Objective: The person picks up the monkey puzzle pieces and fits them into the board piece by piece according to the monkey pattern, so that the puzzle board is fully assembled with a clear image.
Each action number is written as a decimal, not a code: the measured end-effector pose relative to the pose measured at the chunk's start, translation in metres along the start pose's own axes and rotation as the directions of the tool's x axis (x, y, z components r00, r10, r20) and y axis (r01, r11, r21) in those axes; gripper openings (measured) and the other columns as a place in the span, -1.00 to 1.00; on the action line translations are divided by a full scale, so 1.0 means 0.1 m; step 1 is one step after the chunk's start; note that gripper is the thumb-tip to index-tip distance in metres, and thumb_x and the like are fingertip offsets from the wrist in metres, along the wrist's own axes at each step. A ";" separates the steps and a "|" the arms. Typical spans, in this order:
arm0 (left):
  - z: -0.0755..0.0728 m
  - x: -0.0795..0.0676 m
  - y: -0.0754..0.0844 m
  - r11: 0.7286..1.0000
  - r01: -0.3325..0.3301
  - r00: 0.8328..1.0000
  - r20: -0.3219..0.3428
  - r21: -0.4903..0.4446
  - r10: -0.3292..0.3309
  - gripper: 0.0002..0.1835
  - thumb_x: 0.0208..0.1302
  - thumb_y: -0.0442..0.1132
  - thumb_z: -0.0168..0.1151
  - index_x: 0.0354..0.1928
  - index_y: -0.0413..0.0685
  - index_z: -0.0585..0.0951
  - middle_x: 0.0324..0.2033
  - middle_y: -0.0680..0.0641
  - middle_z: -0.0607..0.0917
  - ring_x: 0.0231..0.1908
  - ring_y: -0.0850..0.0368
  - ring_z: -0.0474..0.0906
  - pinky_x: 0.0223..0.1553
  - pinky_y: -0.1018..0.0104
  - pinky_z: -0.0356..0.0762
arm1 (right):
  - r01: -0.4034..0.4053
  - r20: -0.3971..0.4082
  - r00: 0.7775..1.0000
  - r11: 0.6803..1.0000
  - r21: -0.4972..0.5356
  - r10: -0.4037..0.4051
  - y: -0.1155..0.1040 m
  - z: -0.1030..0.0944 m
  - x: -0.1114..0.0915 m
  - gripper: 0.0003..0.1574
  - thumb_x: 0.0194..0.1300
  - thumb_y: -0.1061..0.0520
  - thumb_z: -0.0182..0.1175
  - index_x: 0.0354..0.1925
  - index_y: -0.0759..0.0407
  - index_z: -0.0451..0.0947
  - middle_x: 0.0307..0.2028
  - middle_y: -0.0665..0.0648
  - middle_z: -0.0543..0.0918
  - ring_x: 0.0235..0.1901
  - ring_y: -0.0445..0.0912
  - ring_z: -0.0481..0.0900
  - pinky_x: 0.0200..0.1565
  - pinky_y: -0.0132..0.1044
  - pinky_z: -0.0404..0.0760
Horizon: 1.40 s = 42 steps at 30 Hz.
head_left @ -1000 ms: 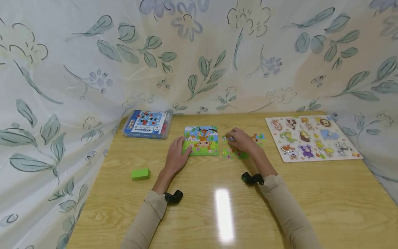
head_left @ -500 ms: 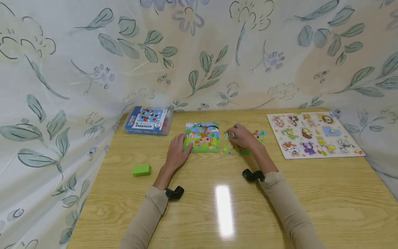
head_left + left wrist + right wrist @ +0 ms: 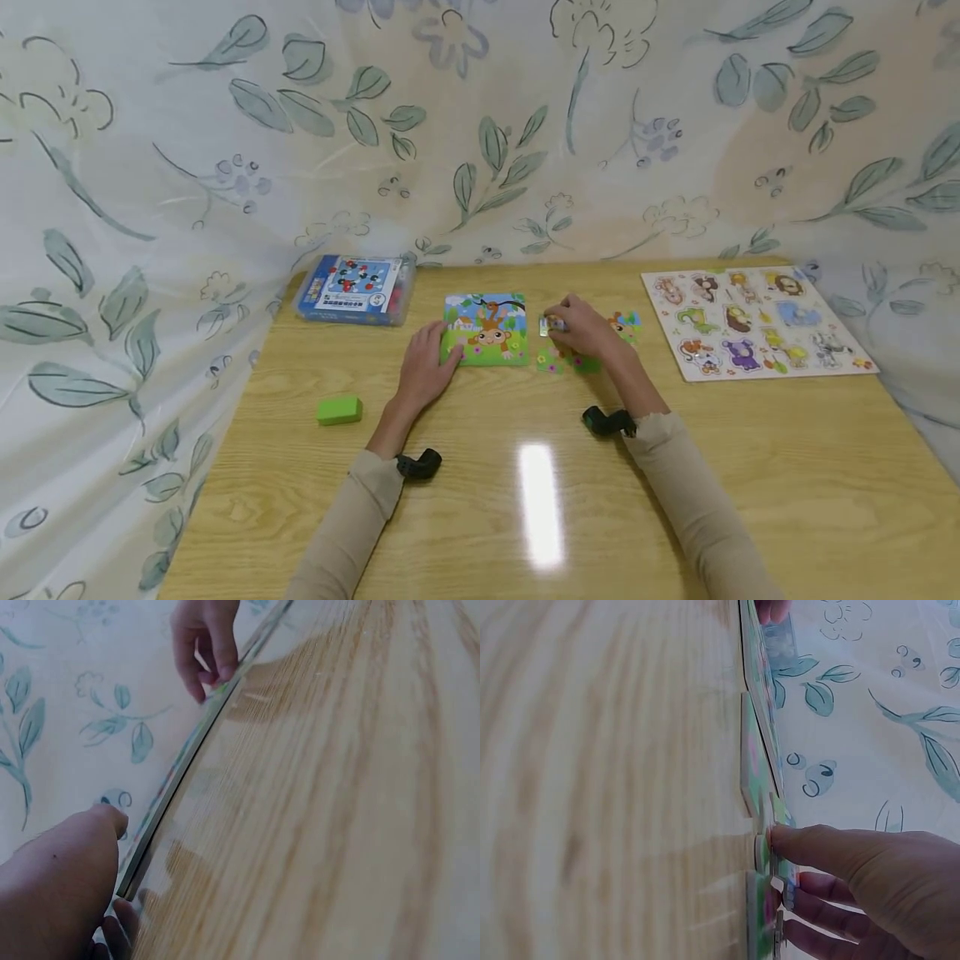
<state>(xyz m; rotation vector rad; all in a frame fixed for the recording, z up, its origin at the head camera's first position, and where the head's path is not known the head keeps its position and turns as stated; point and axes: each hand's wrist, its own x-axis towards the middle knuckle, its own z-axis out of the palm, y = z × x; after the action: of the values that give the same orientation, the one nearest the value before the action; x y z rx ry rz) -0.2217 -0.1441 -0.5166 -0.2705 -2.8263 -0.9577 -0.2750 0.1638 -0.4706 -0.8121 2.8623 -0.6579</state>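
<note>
A square monkey picture puzzle board (image 3: 486,330) lies flat on the table. My left hand (image 3: 424,368) rests along its left side, fingers extended and the thumb touching the lower left corner. To the right of the board, my right hand (image 3: 587,327) pinches a small puzzle piece (image 3: 549,326) between thumb and fingertips. In the right wrist view the thumb (image 3: 810,844) and fingers press around thin pieces seen edge-on. A flowered green puzzle piece (image 3: 550,360) lies just below that hand, and another piece with monkey parts (image 3: 624,323) shows past its knuckles. Other pieces are partly hidden under the hand.
A white animal puzzle board (image 3: 757,325) lies at the right back. At the left back stands a clear and blue plastic box (image 3: 354,290). One green block (image 3: 340,410) is at the left on the wooden table (image 3: 465,517). Floral cloth (image 3: 480,125) hangs behind.
The head view has shifted slightly. My right hand stays over the same spot, while the pinched puzzle piece has tilted a little and catches the light. My left hand has kept its place.
</note>
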 end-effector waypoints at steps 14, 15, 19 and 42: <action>0.01 -0.02 -0.01 1.000 -0.019 1.000 -0.019 0.008 0.019 -0.39 0.42 0.07 0.01 0.37 -0.14 0.33 0.33 -0.20 0.37 0.35 -0.16 0.25 0.38 -0.09 0.21 | -0.047 -0.011 0.999 0.999 -0.027 0.047 -0.04 0.02 0.01 -0.61 0.39 0.14 0.12 0.14 0.18 0.54 -0.04 0.30 0.45 -0.16 0.10 0.50 -0.19 -0.07 0.55; 0.01 -0.02 -0.01 1.000 -0.022 1.000 -0.022 0.008 0.022 -0.39 0.42 0.07 0.02 0.37 -0.14 0.33 0.33 -0.20 0.37 0.35 -0.16 0.26 0.37 -0.09 0.21 | -0.043 -0.012 0.999 0.999 -0.029 0.043 -0.04 0.03 0.02 -0.62 0.39 0.15 0.12 0.14 0.18 0.55 -0.04 0.31 0.46 -0.16 0.10 0.51 -0.19 -0.06 0.56; 0.02 -0.03 -0.01 1.000 -0.025 0.999 -0.024 0.009 0.026 -0.39 0.41 0.06 0.03 0.36 -0.15 0.34 0.32 -0.21 0.38 0.35 -0.17 0.26 0.37 -0.11 0.21 | -0.033 -0.018 0.999 0.999 -0.041 0.032 -0.03 0.04 0.01 -0.63 0.38 0.15 0.13 0.12 0.18 0.56 -0.04 0.31 0.48 -0.16 0.10 0.53 -0.21 -0.08 0.57; 0.00 -0.03 0.02 0.999 -0.035 0.999 -0.034 0.020 0.036 -0.40 0.40 0.03 0.07 0.35 -0.14 0.35 0.31 -0.21 0.39 0.34 -0.16 0.27 0.38 -0.08 0.20 | -0.067 -0.041 0.997 0.994 -0.088 0.064 -0.02 0.04 0.03 -0.61 0.40 0.10 0.11 0.14 0.10 0.58 -0.07 0.24 0.50 -0.22 0.05 0.53 -0.28 -0.14 0.54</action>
<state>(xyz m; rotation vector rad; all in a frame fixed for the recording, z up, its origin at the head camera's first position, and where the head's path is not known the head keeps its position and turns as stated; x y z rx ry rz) -0.2185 -0.1431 -0.5164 -0.2985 -2.7886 -0.9185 -0.2761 0.1591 -0.4733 -0.7211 2.9572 -0.5465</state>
